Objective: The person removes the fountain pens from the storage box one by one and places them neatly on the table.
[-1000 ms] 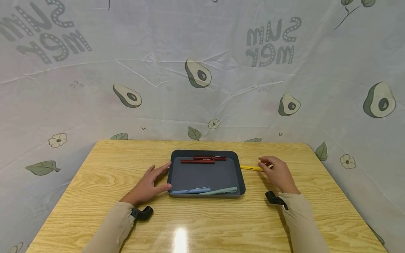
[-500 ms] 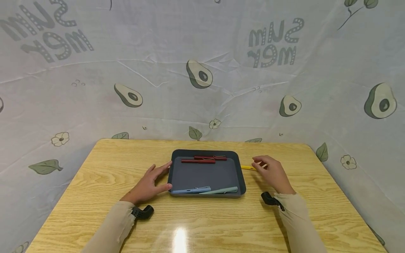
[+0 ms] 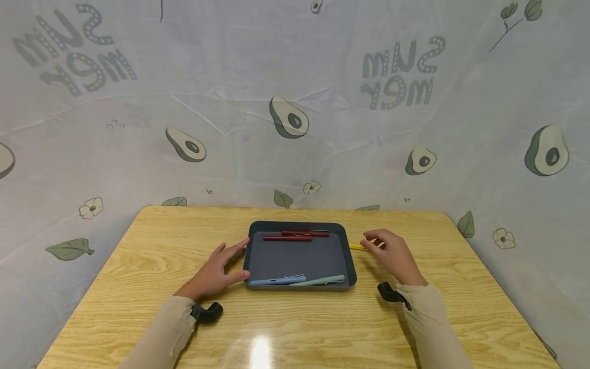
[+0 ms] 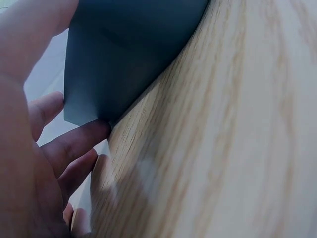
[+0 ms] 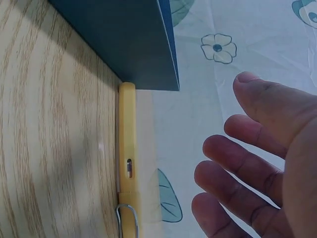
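The yellow pen [image 5: 128, 144] lies flat on the surface [image 3: 299, 328] just right of the tray [image 3: 299, 260], one end close against it, the wire clip [image 5: 127, 205] toward the other; it looks light and stiff, probably plastic, smooth enough to slip or roll a little and unlikely to break; mid-length seems the best place to take hold, pinched crosswise, clear of the springy clip; the right grip [image 3: 392, 254] hovers over it, loosely spread, holding nothing; the left grip [image 3: 213, 272] is spread too, touching the tray's left side; inside the tray lie two dark red pens [image 3: 287, 238] toward the far side, a blue pen [image 3: 276, 280] and a pale green pen [image 3: 322, 280] along the near one
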A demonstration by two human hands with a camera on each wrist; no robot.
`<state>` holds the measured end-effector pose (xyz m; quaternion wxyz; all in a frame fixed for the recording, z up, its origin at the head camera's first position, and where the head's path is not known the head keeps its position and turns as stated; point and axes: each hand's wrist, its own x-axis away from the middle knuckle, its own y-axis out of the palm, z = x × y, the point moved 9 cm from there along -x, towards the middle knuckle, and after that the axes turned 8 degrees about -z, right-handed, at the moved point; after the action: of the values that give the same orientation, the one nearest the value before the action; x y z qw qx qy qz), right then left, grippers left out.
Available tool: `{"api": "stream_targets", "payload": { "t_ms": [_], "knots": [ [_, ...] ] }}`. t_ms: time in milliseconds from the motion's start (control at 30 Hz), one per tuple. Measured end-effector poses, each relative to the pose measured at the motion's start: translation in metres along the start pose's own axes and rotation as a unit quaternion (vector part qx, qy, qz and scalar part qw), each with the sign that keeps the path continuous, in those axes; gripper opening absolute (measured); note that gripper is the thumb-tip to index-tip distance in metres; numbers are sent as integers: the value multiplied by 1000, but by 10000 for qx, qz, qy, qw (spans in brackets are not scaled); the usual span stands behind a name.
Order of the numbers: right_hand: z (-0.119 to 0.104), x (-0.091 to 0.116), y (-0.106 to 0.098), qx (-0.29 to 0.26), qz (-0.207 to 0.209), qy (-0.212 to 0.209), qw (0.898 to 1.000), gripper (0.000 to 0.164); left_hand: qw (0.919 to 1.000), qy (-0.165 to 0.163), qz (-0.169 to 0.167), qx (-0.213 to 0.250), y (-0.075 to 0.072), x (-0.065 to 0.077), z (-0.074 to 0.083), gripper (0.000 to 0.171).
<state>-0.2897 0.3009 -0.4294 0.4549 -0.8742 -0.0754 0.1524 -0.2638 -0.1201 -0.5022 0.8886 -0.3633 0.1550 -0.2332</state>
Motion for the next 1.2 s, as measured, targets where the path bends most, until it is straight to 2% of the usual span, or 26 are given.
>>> {"api": "stream_targets", "payload": {
  "t_ms": [500,1033,1200],
  "knots": [
    [-27,18,5,254,23,-225,9994,31,10000,-60,-47,28,4,18,10,87],
    [-51,38,8,272,-45,-358,9990,29,9999,-66,-151,50,9,33,17,87],
    [-64,42,14,170,-186,-375,9990,29,9998,-64,-174,71,9,38,20,86]
  ]
}}
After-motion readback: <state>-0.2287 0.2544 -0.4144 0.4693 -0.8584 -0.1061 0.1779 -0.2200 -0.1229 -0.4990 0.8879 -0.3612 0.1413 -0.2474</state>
